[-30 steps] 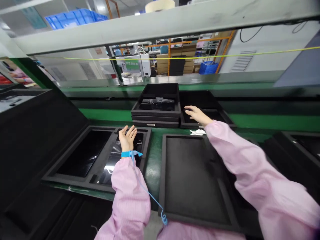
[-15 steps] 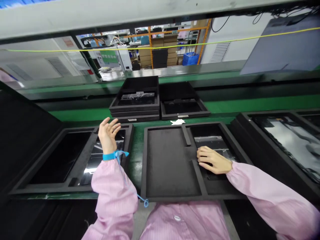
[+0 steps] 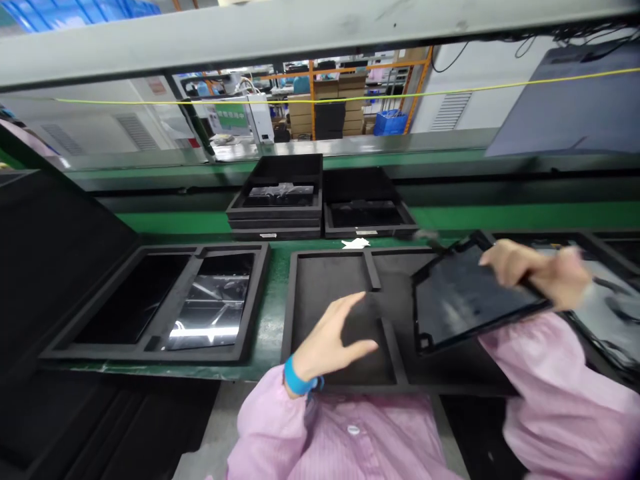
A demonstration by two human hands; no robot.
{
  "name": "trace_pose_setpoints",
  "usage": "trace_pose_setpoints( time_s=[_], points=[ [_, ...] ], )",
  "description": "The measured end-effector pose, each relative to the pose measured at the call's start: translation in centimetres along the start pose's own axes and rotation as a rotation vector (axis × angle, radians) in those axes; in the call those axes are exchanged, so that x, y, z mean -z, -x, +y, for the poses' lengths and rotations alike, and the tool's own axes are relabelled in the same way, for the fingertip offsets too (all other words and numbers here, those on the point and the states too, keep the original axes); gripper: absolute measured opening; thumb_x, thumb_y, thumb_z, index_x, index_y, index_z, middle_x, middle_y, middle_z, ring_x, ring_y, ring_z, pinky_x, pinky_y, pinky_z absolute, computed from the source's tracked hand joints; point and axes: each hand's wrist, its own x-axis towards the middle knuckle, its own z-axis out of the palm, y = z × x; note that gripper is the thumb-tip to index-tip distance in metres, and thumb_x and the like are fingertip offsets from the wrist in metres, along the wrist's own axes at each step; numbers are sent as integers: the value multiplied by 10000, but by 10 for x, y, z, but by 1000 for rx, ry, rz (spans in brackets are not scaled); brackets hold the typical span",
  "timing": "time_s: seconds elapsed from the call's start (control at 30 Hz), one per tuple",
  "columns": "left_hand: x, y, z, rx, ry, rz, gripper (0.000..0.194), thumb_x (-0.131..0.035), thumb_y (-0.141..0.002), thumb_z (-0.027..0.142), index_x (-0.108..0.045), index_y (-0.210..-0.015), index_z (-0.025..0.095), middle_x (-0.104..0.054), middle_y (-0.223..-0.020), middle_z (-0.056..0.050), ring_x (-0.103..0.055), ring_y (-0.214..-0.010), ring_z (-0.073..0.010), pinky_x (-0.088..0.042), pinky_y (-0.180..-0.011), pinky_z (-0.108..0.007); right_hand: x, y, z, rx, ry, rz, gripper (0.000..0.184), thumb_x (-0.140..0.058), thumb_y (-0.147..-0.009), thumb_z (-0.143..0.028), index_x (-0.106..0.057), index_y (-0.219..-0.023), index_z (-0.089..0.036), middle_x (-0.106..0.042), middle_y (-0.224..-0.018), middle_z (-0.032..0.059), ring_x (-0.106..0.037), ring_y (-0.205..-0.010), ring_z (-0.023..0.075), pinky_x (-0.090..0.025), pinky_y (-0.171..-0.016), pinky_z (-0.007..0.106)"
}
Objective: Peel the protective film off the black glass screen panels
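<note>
- While the left hand (image 3: 330,340) hangs above the left compartment of the middle tray (image 3: 377,321), it is released, its fingers extended and its thumb apart from them; a blue wristband (image 3: 299,379) circles the wrist at the cuff of a pink sleeve (image 3: 275,413).
- To the right, the right hand (image 3: 540,270) is closed around the upper right edge of a dark panel (image 3: 475,297); motion blur hides the exact placing of the fingers.
- The dark panel is tilted, raised over the right compartment of the middle tray, its flat face showing within a black border.
- The middle tray is black, with a divider between its two compartments, and rests on the green bench (image 3: 270,333).
- To the left, across a strip of bench, lies the left tray (image 3: 261,287), with a glossy black panel (image 3: 135,300) in its left compartment and a reflective panel (image 3: 213,300) in its right one.
- Near the right edge of the view, partly behind the right hand, a pale sheet (image 3: 600,303) lies in another black tray.
- Just beyond the middle tray lies a crumpled white scrap (image 3: 356,243).
- Farther off, a stack of black trays (image 3: 275,215) stands just beside a far tray (image 3: 371,232); dark items lie in the top of the stack and in the far tray.
- Beyond, a yellow cord (image 3: 345,99) crosses the view before shelving with brown cartons (image 3: 300,117).
</note>
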Motion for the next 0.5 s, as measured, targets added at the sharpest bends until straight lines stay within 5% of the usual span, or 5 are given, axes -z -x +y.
trace_pose_setpoints(
  time_s=[0.1,0.23,0.37,0.43,0.5],
  points=[
    [-34,-13,3,-351,-132,45,903,-673,-751,407,-151,-1464,224,-184,-1530,-177,-125,-1418,-319,-166,-1115,-588,5,-29,-17,-217,-349,290,577,-375,-892,-506,-323,-425,-171,-264,-378,31,-337,-419,113,-328,-427,244],
    [-61,-9,5,-635,10,117,705,-454,-863,102,-147,-1466,299,-326,-1486,-127,-307,-1368,-252,-354,-1069,-493,-41,-47,-33,-546,-603,450,620,-571,-731,-611,-278,-411,-168,-199,-372,-3,-261,-361,83,-243,-348,199],
    [-53,12,21,-161,311,327,419,-505,-880,213,-477,-1298,205,-642,-1169,-116,-609,-1090,-241,-496,-928,-371,-79,-45,-43,-468,-170,709,458,-374,-899,-569,-620,-944,-186,-623,-850,46,-602,-786,141,-517,-706,275],
    [-40,19,34,48,426,408,321,-581,-847,294,-573,-1150,190,-683,-1045,-79,-644,-982,-225,-497,-898,-342,-85,-43,-49,-393,299,624,445,-393,-946,-418,-527,-1273,-147,-558,-1215,75,-545,-1107,171,-446,-978,314],
    [-28,23,46,94,505,386,332,-612,-826,331,-582,-1130,200,-672,-1072,-52,-619,-1022,-215,-464,-936,-321,-84,-44,-58,-312,585,481,415,-447,-939,-289,-503,-1318,-131,-519,-1272,79,-516,-1165,180,-403,-1049,326]
  ],
)
